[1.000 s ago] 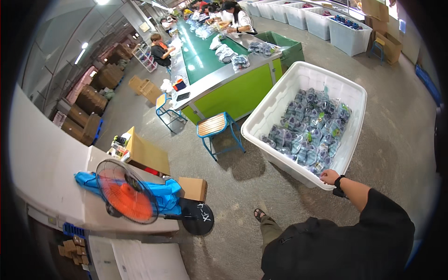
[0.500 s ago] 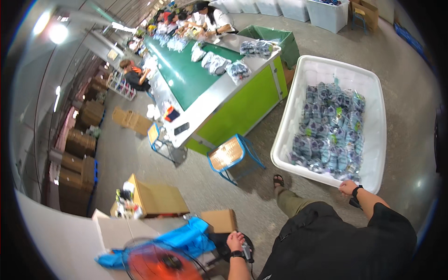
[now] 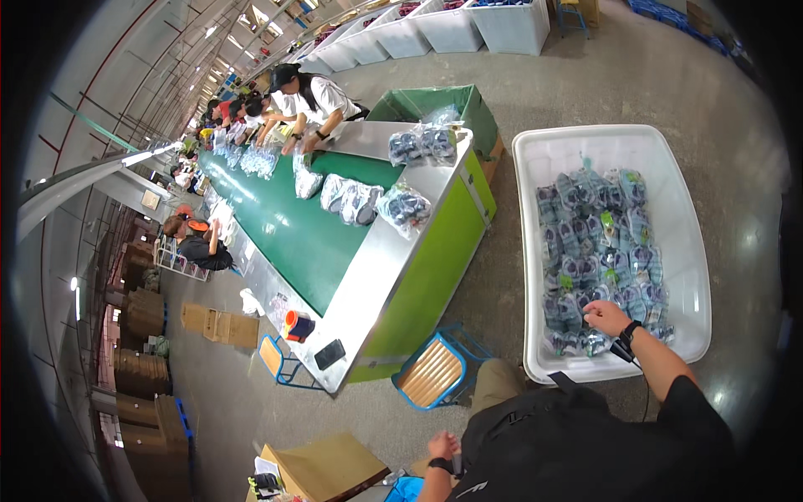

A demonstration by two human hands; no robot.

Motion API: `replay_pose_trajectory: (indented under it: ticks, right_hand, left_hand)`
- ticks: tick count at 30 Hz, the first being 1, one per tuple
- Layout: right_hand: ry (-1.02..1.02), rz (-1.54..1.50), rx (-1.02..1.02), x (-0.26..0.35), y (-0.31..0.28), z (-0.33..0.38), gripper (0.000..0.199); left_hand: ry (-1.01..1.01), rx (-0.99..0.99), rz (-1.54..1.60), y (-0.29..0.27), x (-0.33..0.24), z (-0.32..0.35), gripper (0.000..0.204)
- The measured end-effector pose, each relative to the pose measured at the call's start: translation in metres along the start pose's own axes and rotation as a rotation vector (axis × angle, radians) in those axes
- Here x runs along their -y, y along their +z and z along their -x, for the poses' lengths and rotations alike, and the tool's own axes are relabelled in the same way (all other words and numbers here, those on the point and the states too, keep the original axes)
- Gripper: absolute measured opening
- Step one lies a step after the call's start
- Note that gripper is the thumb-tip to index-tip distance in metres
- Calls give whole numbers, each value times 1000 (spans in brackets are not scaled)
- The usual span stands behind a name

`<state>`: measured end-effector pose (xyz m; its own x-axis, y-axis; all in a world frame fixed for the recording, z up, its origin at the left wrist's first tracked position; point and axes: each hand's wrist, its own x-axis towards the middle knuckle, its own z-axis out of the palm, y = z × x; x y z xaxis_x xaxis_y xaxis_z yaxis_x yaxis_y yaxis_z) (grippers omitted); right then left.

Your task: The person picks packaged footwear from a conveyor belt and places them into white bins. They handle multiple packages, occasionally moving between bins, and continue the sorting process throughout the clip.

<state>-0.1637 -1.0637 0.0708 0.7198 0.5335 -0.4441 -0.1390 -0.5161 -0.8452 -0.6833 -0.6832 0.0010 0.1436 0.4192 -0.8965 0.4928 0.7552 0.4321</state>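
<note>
A big white plastic tub (image 3: pixel 701 309) stands in front of me on the right. Inside lie several rows of clear-bagged shoes (image 3: pixel 599 219), grey-blue, some with green tags. My right hand (image 3: pixel 608 319) hovers over the near rows, its fingers curled and nothing visible in them. A black strap with a small device circles that wrist. Down beside my body hangs my left hand (image 3: pixel 443 446), loosely closed, with nothing seen in its grip. It wears a dark wrist strap too and is nearest to the wood-slat stool (image 3: pixel 431 372).
A green conveyor table (image 3: pixel 335 251) carries more bagged shoes (image 3: pixel 403 207), a phone (image 3: pixel 329 354) and an orange-and-blue roll (image 3: pixel 298 326). Several people work along it. Behind its end stands a green bin (image 3: pixel 477 117). White tubs (image 3: pixel 510 29) line the back; a brown box (image 3: pixel 322 464) sits near left.
My right hand has left the tub's near rim and now hangs over the bagged shoes. My left hand has come closer to my body. The view has turned, and the fan has gone out of sight.
</note>
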Motion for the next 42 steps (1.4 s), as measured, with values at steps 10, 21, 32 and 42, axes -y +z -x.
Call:
replay_pose_trajectory:
  ticks: [10,21,32,42]
  right_hand:
    - [96,-119,-563,-66,45,26,15]
    - [803,-428,-669,69,119,-5,29]
    - [621,-237,-526,204,133,-140,32]
    - [552,-187,-467,232,156,-226,30]
  left_hand:
    - [651,-158,-715,84,-412,-154,25]
    - [1244,-541,-1008,248,-788,-336,74]
    - [967,-483,-1242,277,-875,-364,103]
    - [1176,-437,-1011,242,-847,-315,56]
